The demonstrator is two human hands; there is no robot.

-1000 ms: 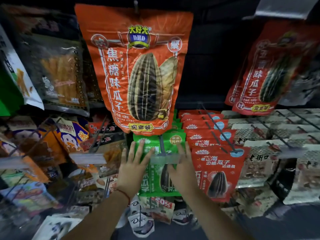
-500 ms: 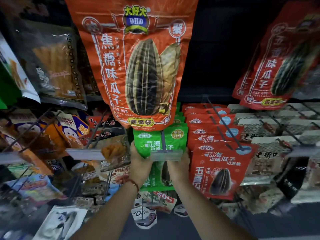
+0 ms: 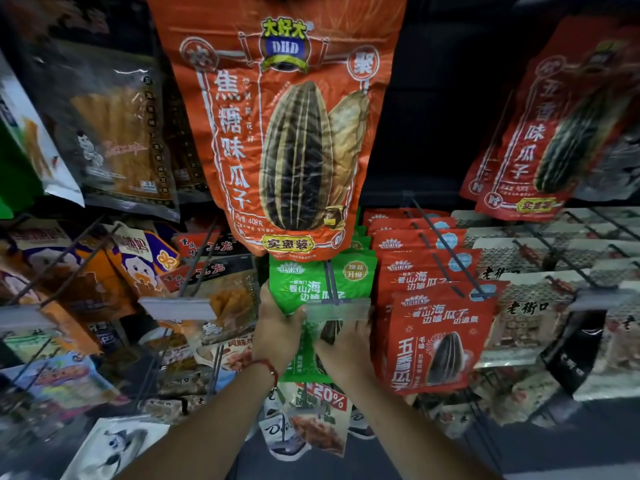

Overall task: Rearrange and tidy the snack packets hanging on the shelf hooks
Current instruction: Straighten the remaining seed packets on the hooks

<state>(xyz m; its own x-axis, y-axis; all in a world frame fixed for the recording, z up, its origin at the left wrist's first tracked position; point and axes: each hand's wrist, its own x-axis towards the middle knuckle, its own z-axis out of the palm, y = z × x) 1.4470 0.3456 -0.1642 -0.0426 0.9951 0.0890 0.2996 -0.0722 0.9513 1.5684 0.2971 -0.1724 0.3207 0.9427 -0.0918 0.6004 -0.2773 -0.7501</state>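
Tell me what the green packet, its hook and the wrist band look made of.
Green packet: glossy plastic film, judging by creases and sheen. Hook: thin dark wire, probably metal. Wrist band on the left hand: red cord or thread, apparently.

Both my forearms are bare, no sleeves reaching them. A thin red string bracelet circles my wrist just below my left hand; my right hand wears nothing.

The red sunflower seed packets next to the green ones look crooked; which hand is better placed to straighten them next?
Probably the right hand. It holds the green packet's right edge, directly beside the front red packet. The left hand is on the far side.
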